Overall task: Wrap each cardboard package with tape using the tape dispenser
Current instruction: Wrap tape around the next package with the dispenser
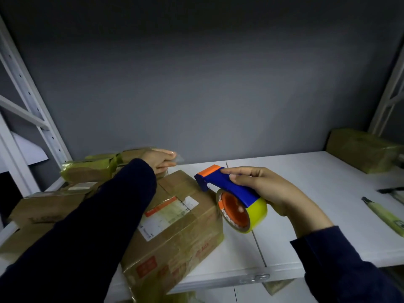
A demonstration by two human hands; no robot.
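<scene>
In the head view, the right hand (269, 189) is clamped round the handle of the dispenser (229, 189), its yellow roll (255, 212) hanging just beside the box (175, 217), probably kept ready while the next package is fetched. The left hand (161, 160) reaches over the box and rests on a flat package (131, 155) at the back; whether its fingers curl round it I cannot tell. Everything sits on a white shelf (306, 215) before a dim grey wall (207, 84), with a taped package (360, 149) at the far right.
</scene>
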